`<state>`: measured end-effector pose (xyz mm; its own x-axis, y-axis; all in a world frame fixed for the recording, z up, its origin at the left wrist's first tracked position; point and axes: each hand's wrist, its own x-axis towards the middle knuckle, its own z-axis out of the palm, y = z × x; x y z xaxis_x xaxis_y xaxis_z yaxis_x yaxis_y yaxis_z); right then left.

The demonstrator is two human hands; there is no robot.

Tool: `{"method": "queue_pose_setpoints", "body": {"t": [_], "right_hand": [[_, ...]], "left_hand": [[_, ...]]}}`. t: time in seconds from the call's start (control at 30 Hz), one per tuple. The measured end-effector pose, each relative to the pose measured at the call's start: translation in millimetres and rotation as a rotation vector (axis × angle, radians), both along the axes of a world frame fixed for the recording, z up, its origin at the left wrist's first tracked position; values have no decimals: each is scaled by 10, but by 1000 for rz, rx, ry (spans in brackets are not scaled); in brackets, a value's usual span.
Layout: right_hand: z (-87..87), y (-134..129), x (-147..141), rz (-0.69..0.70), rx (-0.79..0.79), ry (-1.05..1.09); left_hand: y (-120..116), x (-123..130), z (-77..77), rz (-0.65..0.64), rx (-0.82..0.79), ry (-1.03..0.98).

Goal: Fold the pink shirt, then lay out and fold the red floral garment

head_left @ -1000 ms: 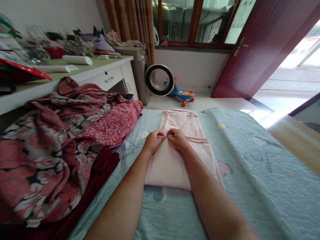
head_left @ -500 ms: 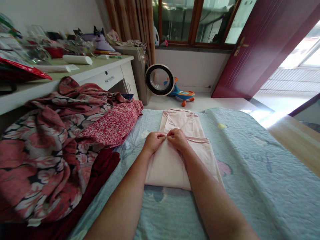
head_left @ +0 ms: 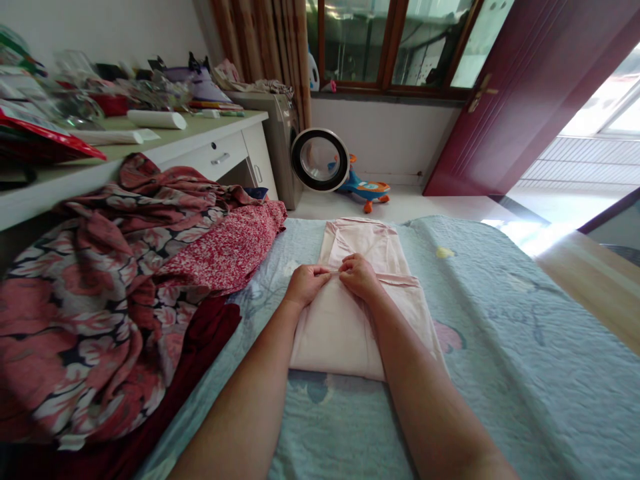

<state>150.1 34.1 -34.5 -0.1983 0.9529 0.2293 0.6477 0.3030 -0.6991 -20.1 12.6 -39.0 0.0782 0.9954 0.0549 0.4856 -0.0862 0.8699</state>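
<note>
A pale pink cloth (head_left: 340, 340) lies folded on the light blue bedspread (head_left: 500, 347), its near part doubled over so that an edge runs across the middle. My left hand (head_left: 307, 283) pinches this edge near its left end. Just to the right, my right hand (head_left: 359, 276) grips the same edge between thumb and fingers. A small gap separates the fingertips of the two hands. Beyond them, the far part of the cloth lies flat with some creases.
Floral garments (head_left: 100, 287) and a dark red cloth (head_left: 210, 333) are heaped at the left. Behind them stands a cluttered desk (head_left: 200, 143). A washing machine (head_left: 280, 127) with its round door open and a blue ride-on toy (head_left: 367, 187) are beyond the bed.
My right hand has slid slightly to the right along the cloth's edge, away from my left hand. My left hand has barely moved.
</note>
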Motion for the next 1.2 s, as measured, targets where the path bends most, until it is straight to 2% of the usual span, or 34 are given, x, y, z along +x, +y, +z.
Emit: {"method": "queue_pose_setpoints", "body": {"t": [0.2, 0.33, 0.47, 0.53, 0.6, 0.7, 0.77, 0.87, 0.93, 1.03, 1.2], "right_hand": [[-66, 56, 49, 62, -13, 13], [-94, 65, 105, 73, -33, 107], [-81, 51, 128, 5, -78, 203], [-66, 45, 116, -49, -66, 251], [-41, 32, 92, -82, 11, 248], [15, -16, 33, -83, 158, 93], [50, -62, -14, -23, 192, -47], [66, -112, -72, 83, 148, -220], [53, -114, -85, 107, 108, -301], [25, -73, -61, 83, 61, -351], [-31, 17, 24, 18, -23, -211]], "left_hand": [[0, 0, 9, 7, -12, 9], [1, -17, 3, -11, -27, -51], [19, -38, -15, -18, -30, -135], [34, -50, -5, 41, 21, -103], [39, -62, 35, 152, 138, 18], [14, -71, 136, 299, 322, 223], [-16, -65, 194, 258, 340, 264], [-53, -42, 203, 39, 243, 320], [-63, -27, 163, -57, 189, 399], [-65, -13, 103, -52, 154, 475], [-67, -17, 112, 9, 103, 503]]}}
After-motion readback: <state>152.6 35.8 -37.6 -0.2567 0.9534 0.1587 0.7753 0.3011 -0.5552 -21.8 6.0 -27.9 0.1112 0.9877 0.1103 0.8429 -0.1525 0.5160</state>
